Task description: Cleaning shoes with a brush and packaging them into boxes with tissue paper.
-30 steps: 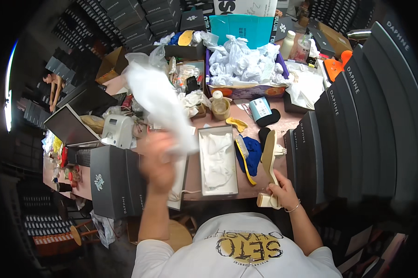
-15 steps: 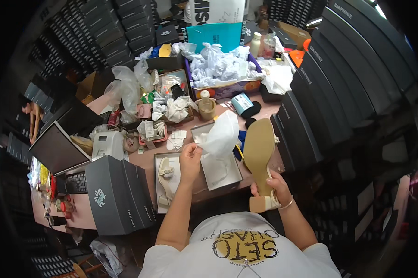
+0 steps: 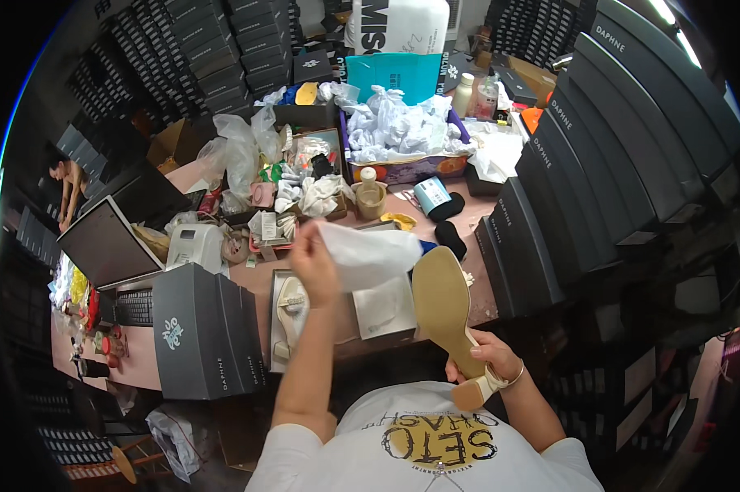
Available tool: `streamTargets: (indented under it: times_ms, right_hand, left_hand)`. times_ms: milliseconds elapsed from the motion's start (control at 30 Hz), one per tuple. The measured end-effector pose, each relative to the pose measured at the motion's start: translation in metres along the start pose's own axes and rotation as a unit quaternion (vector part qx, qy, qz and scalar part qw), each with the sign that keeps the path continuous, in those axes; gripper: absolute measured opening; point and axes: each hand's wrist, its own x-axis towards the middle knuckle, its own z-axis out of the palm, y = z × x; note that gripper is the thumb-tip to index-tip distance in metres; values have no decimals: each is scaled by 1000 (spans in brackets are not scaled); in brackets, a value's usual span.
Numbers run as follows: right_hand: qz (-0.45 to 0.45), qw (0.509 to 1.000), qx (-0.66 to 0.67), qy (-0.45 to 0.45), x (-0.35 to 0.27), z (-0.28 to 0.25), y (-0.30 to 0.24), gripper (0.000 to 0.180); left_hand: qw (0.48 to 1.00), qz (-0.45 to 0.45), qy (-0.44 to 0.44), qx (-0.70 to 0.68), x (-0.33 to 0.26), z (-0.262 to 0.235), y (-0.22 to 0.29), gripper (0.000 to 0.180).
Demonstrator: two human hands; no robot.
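Note:
My right hand [image 3: 491, 357] grips a heeled sandal [image 3: 444, 297] near its heel, its tan sole turned toward me and its toe pointing away. My left hand [image 3: 313, 264] is raised, fingers pinched on a sheet of white tissue paper [image 3: 370, 256] that trails to the right, slightly blurred. Under my left forearm, a matching cream sandal [image 3: 291, 307] lies in an open shoebox part [image 3: 277, 336]. Beside it rests another box part with white paper [image 3: 380, 307] inside; the tissue covers some of it.
Dark shoeboxes [image 3: 191, 336] stand at the near left, and a tall stack [image 3: 624, 139] rises at the right. Farther back are a purple box [image 3: 411, 167] of crumpled white paper, a jar [image 3: 370, 195] and a monitor [image 3: 110, 246]. Another person [image 3: 69, 187] is at the far left.
My left hand has moved up and left, pulling the tissue paper sideways away from the sandal. The held sandal has tilted and shifted slightly left and down at its toe. The view has shifted slightly.

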Motion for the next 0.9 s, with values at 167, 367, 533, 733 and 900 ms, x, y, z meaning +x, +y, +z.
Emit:
streamTargets:
  times_ms: [167, 367, 533, 733, 900]
  right_hand:
    - [-55, 995, -67, 57, -39, -26, -17, 52]
    - [58, 998, 9, 3, -40, -39, -8, 57]
    - [133, 987, -9, -94, 0, -18, -6, 56]
    - [180, 974, 128, -44, 40, -11, 2, 46]
    - [145, 967, 207, -9, 67, -18, 23, 46]
  left_hand:
    - [900, 249, -296, 199, -25, 19, 42, 27]
    - [972, 5, -108, 206, -33, -4, -76, 21]
    - [984, -28, -104, 144, -43, 18, -62, 19]
    - [905, 175, -289, 258, -50, -2, -17, 25]
    - [849, 193, -381, 310, -42, -38, 3, 17]
